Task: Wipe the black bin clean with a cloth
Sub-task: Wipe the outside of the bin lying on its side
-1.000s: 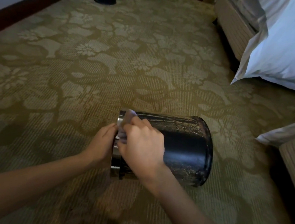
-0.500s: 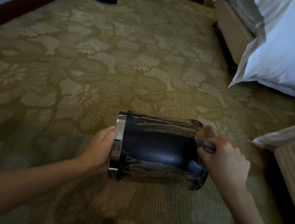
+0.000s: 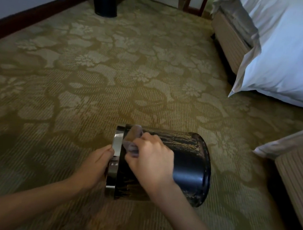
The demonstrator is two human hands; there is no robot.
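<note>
A green-gold floral carpet (image 3: 95,77) fills a bedroom floor, edged at the far left by a dark skirting board (image 3: 36,15); a bed (image 3: 289,53) with white bedding hanging over its striped base stands at upper right, and the corner of a second striped bed (image 3: 295,178) shows at the right edge; between them, in the near middle of the carpet, the black bin (image 3: 188,165) lies on its side, its open end to the left and its closed base to the right, the glossy wall streaked with pale dusty marks along the top and bottom; a smaller dark bin (image 3: 105,0) stands upright far off by the wall; the person's right hand (image 3: 152,162) reaches over the bin's upper side, fingers bunched round a grey cloth (image 3: 131,144) and pressing it to the black wall just beside the rim; the left hand (image 3: 95,165) grasps the open end, thumb on the outside and fingers curled out of sight; the chrome band (image 3: 117,139) ringing that rim catches the light under the thumb.
</note>
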